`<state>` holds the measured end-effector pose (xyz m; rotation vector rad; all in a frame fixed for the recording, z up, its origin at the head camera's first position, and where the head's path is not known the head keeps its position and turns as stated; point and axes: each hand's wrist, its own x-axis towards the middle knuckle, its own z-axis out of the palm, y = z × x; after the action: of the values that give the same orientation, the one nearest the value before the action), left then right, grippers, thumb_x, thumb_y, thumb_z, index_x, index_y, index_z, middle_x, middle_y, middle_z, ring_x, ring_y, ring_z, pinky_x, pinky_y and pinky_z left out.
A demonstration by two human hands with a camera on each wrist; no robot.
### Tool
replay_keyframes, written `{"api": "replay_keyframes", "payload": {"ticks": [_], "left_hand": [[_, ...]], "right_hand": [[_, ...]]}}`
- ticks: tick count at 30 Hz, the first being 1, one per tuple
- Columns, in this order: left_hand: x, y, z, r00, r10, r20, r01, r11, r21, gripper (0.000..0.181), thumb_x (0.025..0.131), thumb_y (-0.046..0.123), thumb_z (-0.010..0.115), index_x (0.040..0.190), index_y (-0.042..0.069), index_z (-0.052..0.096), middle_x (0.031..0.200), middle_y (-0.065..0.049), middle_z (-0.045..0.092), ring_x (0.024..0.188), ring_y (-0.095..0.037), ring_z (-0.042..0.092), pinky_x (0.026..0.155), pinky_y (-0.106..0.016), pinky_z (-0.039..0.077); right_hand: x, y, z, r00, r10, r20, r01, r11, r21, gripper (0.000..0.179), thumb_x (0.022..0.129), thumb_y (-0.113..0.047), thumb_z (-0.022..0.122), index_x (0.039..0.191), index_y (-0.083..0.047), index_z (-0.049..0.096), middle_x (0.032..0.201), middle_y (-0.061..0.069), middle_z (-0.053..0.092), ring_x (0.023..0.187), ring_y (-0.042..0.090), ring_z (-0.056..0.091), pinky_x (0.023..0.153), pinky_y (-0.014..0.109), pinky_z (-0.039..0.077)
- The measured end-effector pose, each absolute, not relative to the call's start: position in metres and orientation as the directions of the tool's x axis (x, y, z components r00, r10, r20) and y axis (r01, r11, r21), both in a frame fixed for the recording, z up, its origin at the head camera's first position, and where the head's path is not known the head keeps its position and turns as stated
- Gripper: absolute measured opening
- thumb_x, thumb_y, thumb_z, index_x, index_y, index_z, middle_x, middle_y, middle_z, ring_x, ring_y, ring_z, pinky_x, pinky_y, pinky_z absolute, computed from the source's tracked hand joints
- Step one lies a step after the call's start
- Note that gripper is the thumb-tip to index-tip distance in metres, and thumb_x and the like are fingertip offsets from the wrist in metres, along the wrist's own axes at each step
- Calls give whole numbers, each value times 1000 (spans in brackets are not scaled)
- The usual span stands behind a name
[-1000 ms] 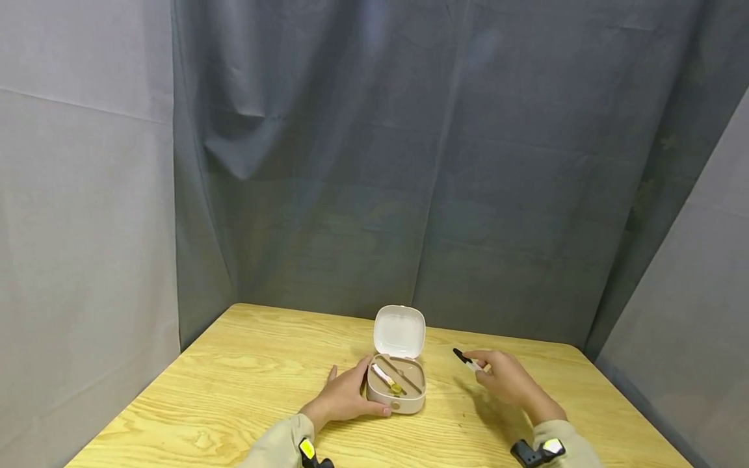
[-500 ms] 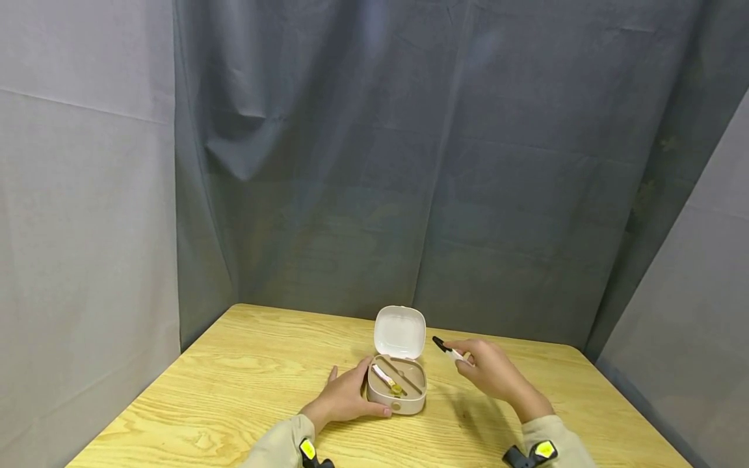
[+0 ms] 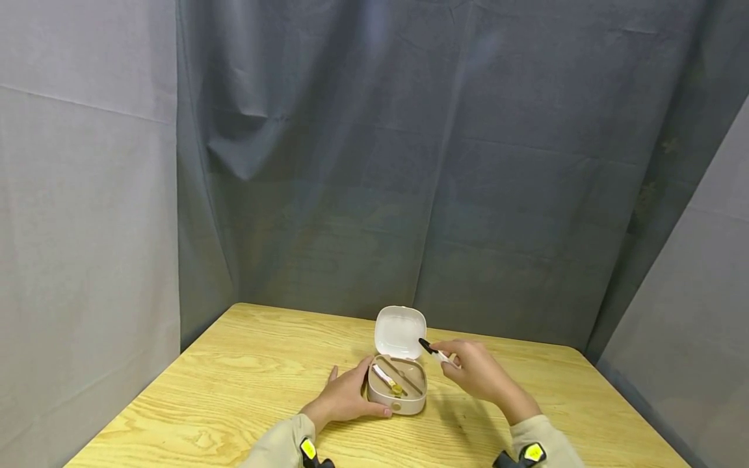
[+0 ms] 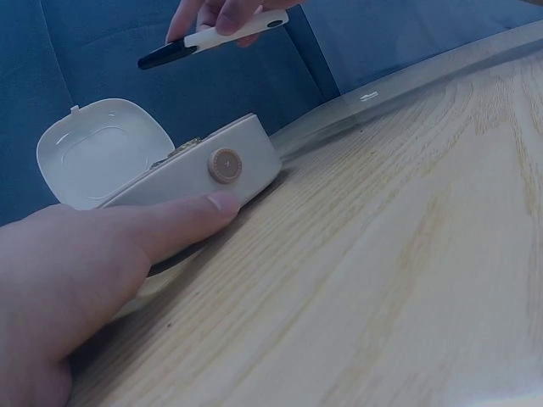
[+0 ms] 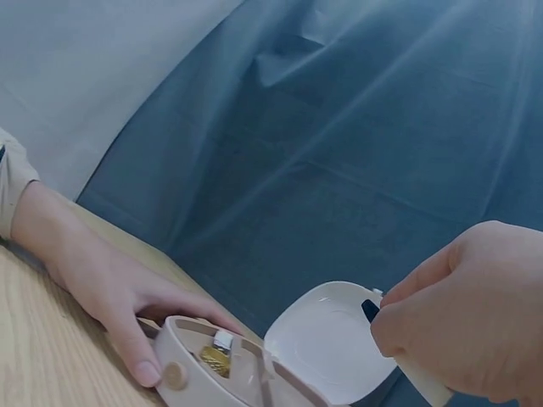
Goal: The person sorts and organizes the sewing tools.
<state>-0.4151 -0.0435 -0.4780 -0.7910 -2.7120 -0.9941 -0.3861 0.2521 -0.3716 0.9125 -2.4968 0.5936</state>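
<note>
A small cream box point(image 3: 404, 405) stands on the table, its white lid point(image 3: 400, 333) raised at the back. My left hand point(image 3: 345, 394) holds the box's left side, thumb on the front near the round button point(image 4: 225, 166) and fingers along the far side. In the box's left part lies a small white and gold object point(image 5: 217, 356), its kind unclear; a divider runs beside it. My right hand point(image 3: 475, 368) pinches a white marker point(image 4: 242, 28) with a black cap, holding it tilted in the air just right of the lid. The cap end points toward the lid.
The wooden table point(image 3: 257, 364) ends at a dark grey curtain point(image 3: 328, 195) behind the box. Paler cloth panels point(image 3: 88, 214) hang on both sides.
My right hand has carried the marker leftward, and slightly up at first, bringing it nearer the raised lid. My left hand and the box have stayed in place.
</note>
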Motion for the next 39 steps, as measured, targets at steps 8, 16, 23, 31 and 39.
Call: {"api": "replay_keyframes", "payload": {"ticks": [8,16,23,31,39], "left_hand": [[-415,-43,-475,-855,425,297,517,649,558,123,74,70,82,162,4,28,154,-14,50,140,-33,47,115,-74,7],[-415,-43,-478,-846,431,315,532,638,556,123,73,72,82,162,5,28,155,-14,49,141,-33,46,114,-76,5],[-416,-43,-478,-851,424,310,524,639,564,122,73,73,81,162,6,29,155,-12,49,141,-32,47,114,-75,6],[-416,-42,-478,-853,414,317,521,643,562,120,72,74,81,161,9,33,151,-8,54,139,-28,50,114,-75,7],[-415,-43,-476,-846,423,324,533,645,548,119,73,72,82,160,9,33,150,-8,55,137,-29,51,113,-76,9]], "right_hand": [[-389,242,-377,-664,-541,516,-719,650,-245,37,86,5,66,121,-4,75,99,5,72,69,6,59,60,25,50],[-395,234,-381,-651,-567,505,-731,649,-213,36,85,3,68,119,-8,77,95,-1,70,70,2,55,63,26,49],[-399,222,-380,-653,-590,475,-743,623,-247,36,86,3,69,119,-7,77,92,-3,68,70,6,54,61,25,47],[-406,208,-386,-660,-612,436,-740,632,-231,36,86,1,67,119,-7,77,92,-1,69,66,5,49,60,25,45],[-412,196,-392,-655,-628,420,-750,608,-261,33,85,3,70,116,-2,77,90,2,72,66,5,52,59,24,48]]}}
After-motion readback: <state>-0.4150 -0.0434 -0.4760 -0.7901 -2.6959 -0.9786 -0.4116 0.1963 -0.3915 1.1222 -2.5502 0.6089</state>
